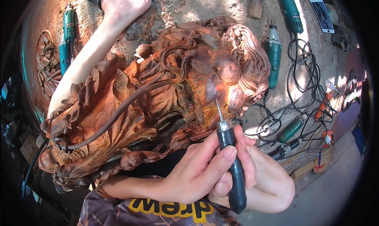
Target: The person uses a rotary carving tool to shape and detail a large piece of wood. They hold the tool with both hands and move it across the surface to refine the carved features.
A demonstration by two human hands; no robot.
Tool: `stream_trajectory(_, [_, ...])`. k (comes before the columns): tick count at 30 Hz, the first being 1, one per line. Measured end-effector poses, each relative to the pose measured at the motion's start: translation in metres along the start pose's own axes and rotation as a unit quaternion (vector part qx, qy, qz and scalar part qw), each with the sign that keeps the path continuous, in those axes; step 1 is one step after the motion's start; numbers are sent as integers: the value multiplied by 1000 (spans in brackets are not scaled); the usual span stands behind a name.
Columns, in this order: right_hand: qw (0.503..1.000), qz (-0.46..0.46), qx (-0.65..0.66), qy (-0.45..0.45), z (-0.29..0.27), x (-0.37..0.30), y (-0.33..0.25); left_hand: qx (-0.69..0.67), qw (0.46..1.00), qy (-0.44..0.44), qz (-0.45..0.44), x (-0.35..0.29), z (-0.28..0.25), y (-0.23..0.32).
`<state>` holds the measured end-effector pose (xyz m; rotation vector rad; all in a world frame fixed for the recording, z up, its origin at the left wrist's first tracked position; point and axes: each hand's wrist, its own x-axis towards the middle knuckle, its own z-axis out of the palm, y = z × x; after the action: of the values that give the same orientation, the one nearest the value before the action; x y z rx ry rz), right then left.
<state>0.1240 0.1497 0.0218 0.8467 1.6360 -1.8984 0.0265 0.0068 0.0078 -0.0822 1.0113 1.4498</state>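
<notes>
A slim black rotary carving handpiece [233, 174] points up and slightly left, with a thin metal bit [219, 109] at its end. My left hand [193, 169] comes in from the left and closes on it, thumb across the black grip. On the grip's right side show the fingers of my right hand [246, 159], closed around it; the rest of that hand is largely hidden. In front lies a big reddish-brown wood carving [146, 92] with curling stems, leaves and ribbed bulb shapes. The bit's tip is at the ribbed bulbs [216, 90]; whether it touches them I cannot tell.
Several green power tools lie around, one [273, 54] right of the carving and one [69, 25] at upper left. Tangled black cables [304, 72] spread on the right. A phone [321, 15] lies at upper right. My bare leg [89, 62] stretches along the carving's left.
</notes>
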Motion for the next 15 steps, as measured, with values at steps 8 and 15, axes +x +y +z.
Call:
stream_trajectory(8, [928, 212, 305, -34, 7, -13, 25, 79, 996, -8, 35, 5, -1, -4])
stream_trajectory(15, [967, 52, -211, -135, 1, -7, -13, 36, 999, -28, -10, -12, -14, -5])
